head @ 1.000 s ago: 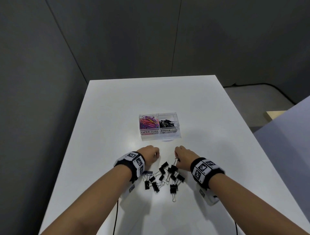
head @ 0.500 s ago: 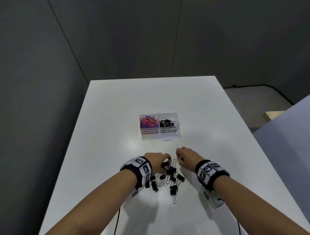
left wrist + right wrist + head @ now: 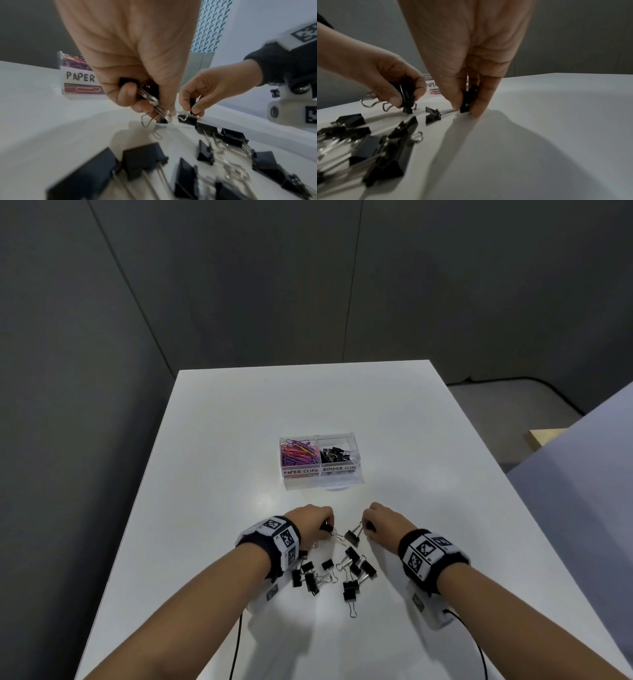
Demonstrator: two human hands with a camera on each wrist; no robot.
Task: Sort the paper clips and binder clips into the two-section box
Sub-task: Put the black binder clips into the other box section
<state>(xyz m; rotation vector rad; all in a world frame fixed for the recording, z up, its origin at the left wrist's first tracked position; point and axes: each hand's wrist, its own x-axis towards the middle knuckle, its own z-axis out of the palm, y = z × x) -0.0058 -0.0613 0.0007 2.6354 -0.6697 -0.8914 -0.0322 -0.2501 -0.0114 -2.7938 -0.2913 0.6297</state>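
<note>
Grey partition walls [image 3: 239, 285] enclose a white table [image 3: 411, 440], on which a clear two-section box [image 3: 320, 478] stands mid-surface, coloured paper clips [image 3: 299, 451] in its left section marked PAPER CLIPS and black binder clips [image 3: 334, 455] in its right section marked BINDER CLIPS. Loose binder clips [image 3: 349, 589] lie scattered on the near part of the table, between the wrists. Left hand [image 3: 310, 522] has its fingers curled around several gathered binder clips [image 3: 147, 93] just above the surface, while the right hand [image 3: 383, 520] pinches one small binder clip [image 3: 468, 100] between thumb and fingertips at table level.

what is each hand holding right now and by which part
Left hand grips a bunch of black binder clips, fingers curled round their bodies and wire handles. Right hand pinches one binder clip by its black body.
</note>
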